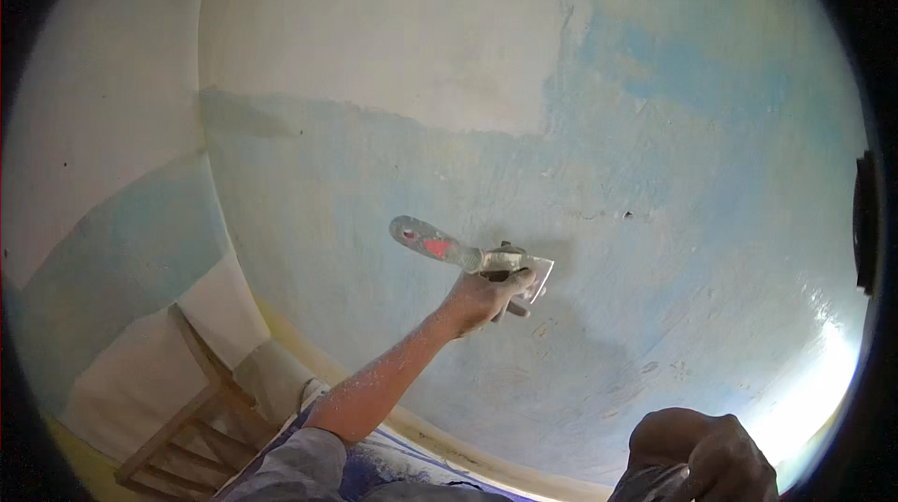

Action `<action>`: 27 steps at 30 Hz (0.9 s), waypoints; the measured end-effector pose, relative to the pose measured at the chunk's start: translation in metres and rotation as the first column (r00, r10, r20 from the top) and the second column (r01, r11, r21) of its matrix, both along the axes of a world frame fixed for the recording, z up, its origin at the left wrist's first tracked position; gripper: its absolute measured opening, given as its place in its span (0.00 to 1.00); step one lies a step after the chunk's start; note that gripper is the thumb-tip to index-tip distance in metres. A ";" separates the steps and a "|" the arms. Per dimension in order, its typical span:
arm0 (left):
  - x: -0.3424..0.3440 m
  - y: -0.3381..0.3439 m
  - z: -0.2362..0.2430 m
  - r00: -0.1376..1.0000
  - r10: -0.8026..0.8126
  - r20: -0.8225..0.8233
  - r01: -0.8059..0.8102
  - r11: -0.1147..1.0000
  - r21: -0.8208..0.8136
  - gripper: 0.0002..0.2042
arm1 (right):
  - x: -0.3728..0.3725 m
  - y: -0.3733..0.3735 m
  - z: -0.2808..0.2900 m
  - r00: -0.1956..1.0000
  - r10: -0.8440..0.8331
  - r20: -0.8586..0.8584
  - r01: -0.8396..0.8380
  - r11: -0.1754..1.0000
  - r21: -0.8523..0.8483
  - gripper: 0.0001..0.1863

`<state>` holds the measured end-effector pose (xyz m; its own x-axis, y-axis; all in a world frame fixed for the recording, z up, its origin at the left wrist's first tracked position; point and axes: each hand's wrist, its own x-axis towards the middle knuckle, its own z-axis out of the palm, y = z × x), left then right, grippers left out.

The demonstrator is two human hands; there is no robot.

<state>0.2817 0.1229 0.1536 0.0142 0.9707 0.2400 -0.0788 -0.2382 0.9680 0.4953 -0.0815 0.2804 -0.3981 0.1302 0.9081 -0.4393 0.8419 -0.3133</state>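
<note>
Near the middle of the view, my left hand (pixel 488 298) reaches up from the lower left, dusted with pale powder. It grips a putty knife (pixel 437 244) by its metal blade, thumb pressed on the blade. The knife's grey handle with a red patch sticks out to the upper left. Behind the blade is the wall (pixel 599 334), patchy pale blue and off-white; whether the blade touches it I cannot tell. At the lower right, in shadow, my right hand (pixel 716 455) is curled closed. What it holds, if anything, is hidden.
A wooden ladder-like frame (pixel 201 418) leans at the lower left by the wall corner. White and blue sheeting (pixel 402 466) lies below my left forearm. A dark object (pixel 865 221) sits at the right edge, above a bright glare on the wall.
</note>
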 end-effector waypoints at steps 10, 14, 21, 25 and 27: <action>-0.006 -0.005 -0.009 0.969 0.003 -0.245 -0.006 1.000 -0.009 0.09 | 0.003 0.054 -0.019 0.928 0.324 -0.186 -0.208 0.862 0.462 0.29; 0.000 0.004 -0.022 0.965 -0.051 -0.258 0.079 0.992 0.098 0.07 | 0.012 0.053 -0.004 0.964 0.263 0.029 -0.244 0.844 0.478 0.33; -0.005 0.043 -0.040 0.852 0.378 -0.362 0.044 0.637 0.770 0.07 | 0.017 0.109 0.001 0.773 -0.480 0.415 0.408 0.877 0.254 0.30; 0.002 -0.002 0.038 0.712 0.465 -0.525 -0.038 0.773 0.633 0.13 | -0.027 0.173 -0.009 0.513 -0.678 0.527 0.539 0.732 0.417 0.47; -0.001 -0.013 0.063 0.553 0.442 -0.707 0.112 0.801 0.588 0.15 | -0.033 0.195 -0.014 0.537 -0.704 0.465 0.499 0.709 0.498 0.45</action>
